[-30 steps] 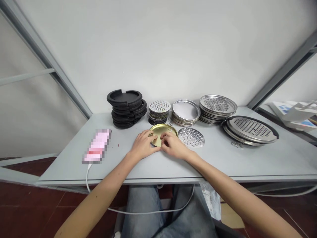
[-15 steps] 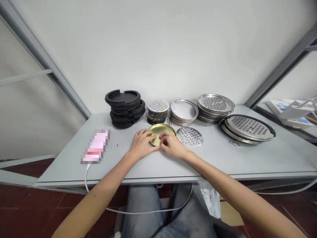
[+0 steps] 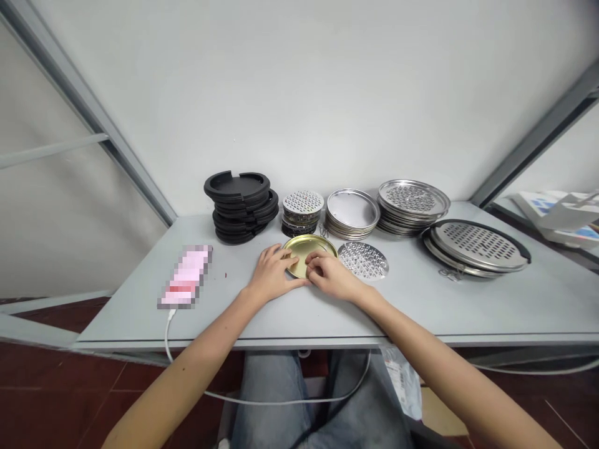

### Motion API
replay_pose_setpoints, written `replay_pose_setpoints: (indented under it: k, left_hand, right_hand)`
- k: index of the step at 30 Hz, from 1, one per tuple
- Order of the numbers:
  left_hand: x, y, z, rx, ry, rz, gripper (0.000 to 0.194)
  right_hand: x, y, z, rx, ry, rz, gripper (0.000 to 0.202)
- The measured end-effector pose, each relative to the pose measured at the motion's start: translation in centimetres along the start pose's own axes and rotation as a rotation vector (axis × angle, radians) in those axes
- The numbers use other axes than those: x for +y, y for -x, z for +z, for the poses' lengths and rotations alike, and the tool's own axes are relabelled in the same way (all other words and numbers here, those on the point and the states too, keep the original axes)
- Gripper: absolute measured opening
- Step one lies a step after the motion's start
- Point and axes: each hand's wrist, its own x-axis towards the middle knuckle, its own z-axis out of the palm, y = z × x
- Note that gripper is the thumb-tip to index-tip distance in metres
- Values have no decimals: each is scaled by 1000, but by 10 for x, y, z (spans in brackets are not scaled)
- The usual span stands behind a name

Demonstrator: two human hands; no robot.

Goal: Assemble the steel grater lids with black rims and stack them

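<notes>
A shallow round gold-coloured lid (image 3: pixel 304 246) lies on the grey table between my hands. My left hand (image 3: pixel 274 273) rests at its left and near rim, fingers spread, the fingertips touching the lid. Over the lid's right part is my right hand (image 3: pixel 331 274), its thumb and fingers pinched together; what they hold, if anything, is too small to make out. A round perforated grater disc (image 3: pixel 364 260) lies flat just right of the lid. Behind the lid stands a stack of small grater discs (image 3: pixel 303 202), with a stack of shallow round metal lids (image 3: pixel 352 209) beside it.
Black rings (image 3: pixel 241 186) are stacked at the back left. Large metal discs (image 3: pixel 414 198) form a stack at the back right, near large grater plates (image 3: pixel 477 243) with a black rim. A phone (image 3: pixel 187 274) with a white cable (image 3: pixel 167 330) lies at the left.
The whole view has shifted slightly, so everything on the table appears a little farther right. Both hands keep nearly the same pose at the gold lid.
</notes>
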Motion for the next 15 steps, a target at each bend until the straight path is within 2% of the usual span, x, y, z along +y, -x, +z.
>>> replay_pose_setpoints:
  k: [5,9,15]
  left_hand:
    - [-5,3,-2,-26,58,69,67]
    - [-7,5,-3,-29,71,77,58]
    - [-4,5,-5,-60,51,52,55]
  right_hand:
    - [2,4,-10,-13,-27,-60,24]
    - [5,11,-13,-58,-22,-149,25]
    - [3,16,-12,-59,-87,-80,23]
